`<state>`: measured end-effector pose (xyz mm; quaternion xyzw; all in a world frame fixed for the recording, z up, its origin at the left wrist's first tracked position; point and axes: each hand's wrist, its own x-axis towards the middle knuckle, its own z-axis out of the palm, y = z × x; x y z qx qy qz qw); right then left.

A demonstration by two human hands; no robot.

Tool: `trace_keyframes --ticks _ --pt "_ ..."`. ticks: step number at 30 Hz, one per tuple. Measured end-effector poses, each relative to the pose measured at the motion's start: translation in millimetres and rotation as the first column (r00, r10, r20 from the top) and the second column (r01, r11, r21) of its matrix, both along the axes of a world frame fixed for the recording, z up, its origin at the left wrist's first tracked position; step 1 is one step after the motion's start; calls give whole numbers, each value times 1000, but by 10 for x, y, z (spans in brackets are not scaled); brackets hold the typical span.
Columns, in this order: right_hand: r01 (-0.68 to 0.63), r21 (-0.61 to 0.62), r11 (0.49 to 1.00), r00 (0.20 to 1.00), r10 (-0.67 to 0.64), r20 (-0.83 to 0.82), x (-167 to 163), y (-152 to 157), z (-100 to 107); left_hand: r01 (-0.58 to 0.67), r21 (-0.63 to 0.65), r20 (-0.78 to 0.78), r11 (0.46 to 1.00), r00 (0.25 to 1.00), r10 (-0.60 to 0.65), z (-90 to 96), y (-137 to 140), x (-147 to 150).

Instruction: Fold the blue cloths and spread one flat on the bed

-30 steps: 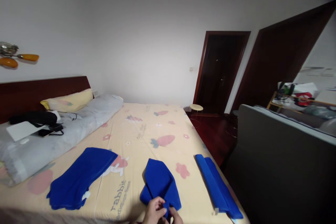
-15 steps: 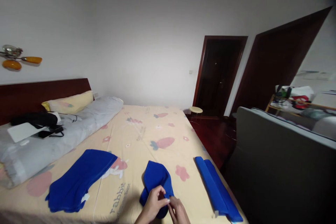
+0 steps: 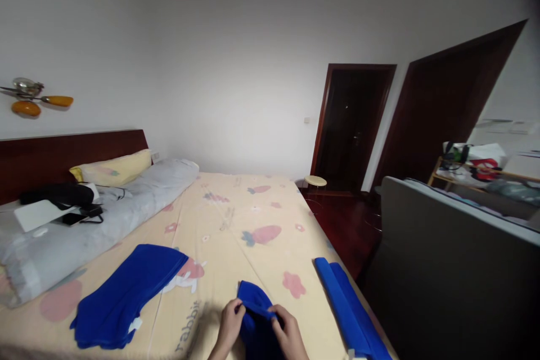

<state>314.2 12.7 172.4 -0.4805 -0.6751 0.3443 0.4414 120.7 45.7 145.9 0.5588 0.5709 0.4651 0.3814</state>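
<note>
A piece of blue cloth (image 3: 255,329) hangs between my two hands over the near edge of the bed. My left hand (image 3: 232,318) pinches its upper edge on the left. On the right, my right hand (image 3: 287,326) grips the same edge between thumb and fingers, so the edge stretches across. Part of the cloth stands up behind this edge. To the left lies a flat stack of blue cloth (image 3: 126,295) with a small white tag. Long folded blue strips (image 3: 348,309) lie along the bed's right side.
The bed (image 3: 223,225) has a patterned cream sheet. A rolled grey quilt (image 3: 139,202), a yellow pillow (image 3: 113,169), a black bag (image 3: 59,194) and a phone (image 3: 75,218) are at the left. A grey panel (image 3: 447,270) rises at the right; a stool (image 3: 315,181) stands by the door.
My hands were close together on the bunched blue cloth. Now they are farther apart, holding its edge spread between them, and the cloth has shifted toward me.
</note>
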Motion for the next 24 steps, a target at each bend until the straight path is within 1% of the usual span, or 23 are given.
trace_keyframes --ticks 2,3,5,6,8,10,11,12,13,14,15,16,18,19,21,23,24 --pt "-32 24 999 982 27 188 121 -9 -155 17 -19 50 1000 999 -16 -5 11 -41" --pt "-30 41 999 959 17 283 189 -7 -238 30 -17 71 999 997 -29 16 6 -52" --pt "17 83 996 902 -51 429 320 13 -377 63 -1 106 998 992 -62 115 -23 -57" --pt "59 104 993 878 -101 468 379 31 -427 105 -4 122 994 987 -104 196 -47 -54" --pt "160 133 978 848 -205 489 490 75 -486 250 -44 141 967 960 -241 409 -110 -52" --pt "253 131 959 840 -285 463 602 123 -508 420 -115 92 900 907 -411 654 -174 -77" --pt "284 114 952 844 -304 442 661 145 -508 485 -154 35 861 873 -486 765 -198 -107" --pt "299 86 950 855 -307 418 719 168 -499 523 -188 -43 831 841 -539 855 -211 -150" --pt "299 52 953 873 -295 389 774 190 -479 539 -212 -140 815 809 -571 915 -211 -205" --pt "297 13 955 893 -282 350 820 213 -444 539 -223 -246 813 776 -581 943 -195 -273" --pt "298 -28 954 913 -277 299 854 237 -392 513 -220 -348 830 753 -558 939 -161 -350" --pt "305 -64 950 930 -282 235 875 263 -322 468 -203 -438 860 742 -507 908 -110 -434" --pt "322 -103 941 944 -312 104 879 318 -134 346 -147 -559 927 744 -366 806 34 -615" --pt "319 -106 942 948 -315 53 870 347 -24 290 -118 -582 950 755 -302 751 120 -707" --pt "276 -90 957 961 -276 11 852 404 198 212 -73 -578 975 788 -214 662 298 -889" --pt "212 -68 975 977 -210 35 869 452 376 156 -39 -541 987 827 -152 593 450 -1063" --pt "174 -61 983 983 -170 63 898 472 434 119 -30 -513 992 850 -117 553 504 -1144"
